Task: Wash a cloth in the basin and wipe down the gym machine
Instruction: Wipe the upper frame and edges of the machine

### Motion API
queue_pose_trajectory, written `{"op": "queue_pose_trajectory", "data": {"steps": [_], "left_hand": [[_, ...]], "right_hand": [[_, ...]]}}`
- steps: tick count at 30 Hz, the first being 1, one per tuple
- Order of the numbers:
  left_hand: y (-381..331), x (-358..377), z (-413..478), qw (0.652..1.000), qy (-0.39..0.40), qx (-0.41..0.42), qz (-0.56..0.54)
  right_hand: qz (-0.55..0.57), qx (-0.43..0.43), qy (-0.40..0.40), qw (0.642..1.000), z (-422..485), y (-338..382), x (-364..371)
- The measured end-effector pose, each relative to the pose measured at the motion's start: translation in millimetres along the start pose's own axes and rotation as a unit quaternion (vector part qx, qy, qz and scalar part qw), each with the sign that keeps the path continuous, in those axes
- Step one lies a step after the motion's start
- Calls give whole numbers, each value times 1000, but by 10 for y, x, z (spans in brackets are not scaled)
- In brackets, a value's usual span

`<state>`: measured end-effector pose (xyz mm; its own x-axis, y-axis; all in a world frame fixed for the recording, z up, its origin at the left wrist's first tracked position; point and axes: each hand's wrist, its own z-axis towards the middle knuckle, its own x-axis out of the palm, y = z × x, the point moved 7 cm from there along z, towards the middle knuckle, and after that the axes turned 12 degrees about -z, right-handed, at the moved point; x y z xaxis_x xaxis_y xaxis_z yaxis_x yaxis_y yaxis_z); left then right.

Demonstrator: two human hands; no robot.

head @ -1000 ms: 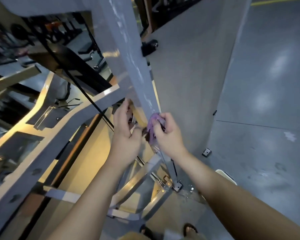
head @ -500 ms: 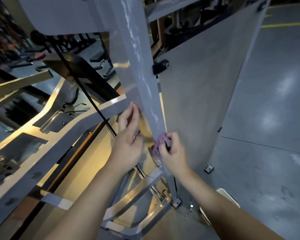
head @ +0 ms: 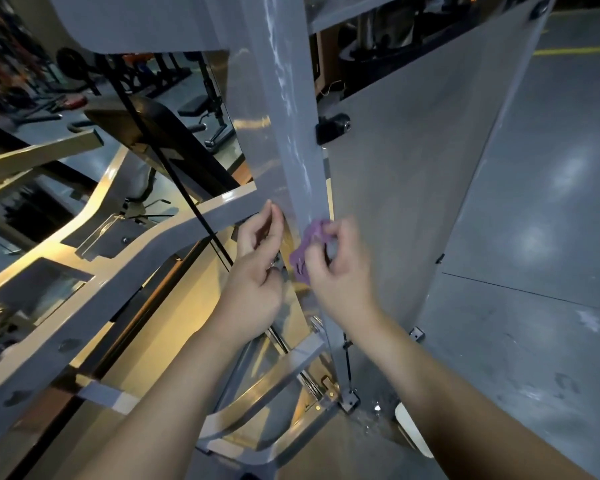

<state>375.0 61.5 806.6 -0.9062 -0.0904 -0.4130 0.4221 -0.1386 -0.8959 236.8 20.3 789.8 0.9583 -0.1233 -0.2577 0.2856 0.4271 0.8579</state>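
At frame centre, the right hand (head: 340,268) pinches the purple cloth (head: 307,252), likely soft and light; bunch it before pressing.

You are looking down on a grey concrete floor (head: 534,237) with pale patches of reflected light. Take that floor as your landmark: a yellow painted line (head: 575,50) crosses it at its far edge, and a thin dark seam (head: 530,292) runs across it nearer to you. Wet scuffs and stains (head: 565,382) mark it lower down. Far across the floor, at your upper left, other gym equipment (head: 66,84) stands in dim light, including a padded bench (head: 196,107) and dark weight racks; details there are too blurred to tell.
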Motion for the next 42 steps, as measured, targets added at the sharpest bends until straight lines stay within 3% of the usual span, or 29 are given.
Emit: {"op": "queue_pose_trajectory", "data": {"steps": [2, 8, 12, 15, 18, 21, 24, 29, 36, 42], "left_hand": [[-7, -1, -13, 1000, 2, -2, -1], [7, -49, 6, 1000, 10, 4, 8], [-5, -21, 3, 1000, 9, 2, 10], [-16, -30, -2, 999, 13, -14, 28], [-50, -68, 10, 998, 25, -17, 46], [-108, -96, 10, 998, 29, -9, 46], [-195, -167, 9, 1000, -18, 6, 9], [-358, -251, 7, 995, -76, 50, -34], [-545, -324, 74, 990, -95, 97, -24], [-489, -285, 134, 991, -77, 98, -45]], "right_hand": [[8, -13, 8, 1000, 52, 40, 27], [-15, 55, 72, 996, -176, -155, 38], [-58, -30, -2, 998, 184, 288, -90], [-63, -67, 21, 996, 3, 177, -36], [-60, -40, 78, 994, -175, -25, 46], [-94, -51, 36, 994, 76, 270, -56], [-116, -93, -1, 989, 241, 681, -223], [-122, -103, -105, 982, 105, 454, -279], [-113, -119, -161, 973, 65, 463, -255], [-143, -136, -150, 969, 98, 546, -282]]}}
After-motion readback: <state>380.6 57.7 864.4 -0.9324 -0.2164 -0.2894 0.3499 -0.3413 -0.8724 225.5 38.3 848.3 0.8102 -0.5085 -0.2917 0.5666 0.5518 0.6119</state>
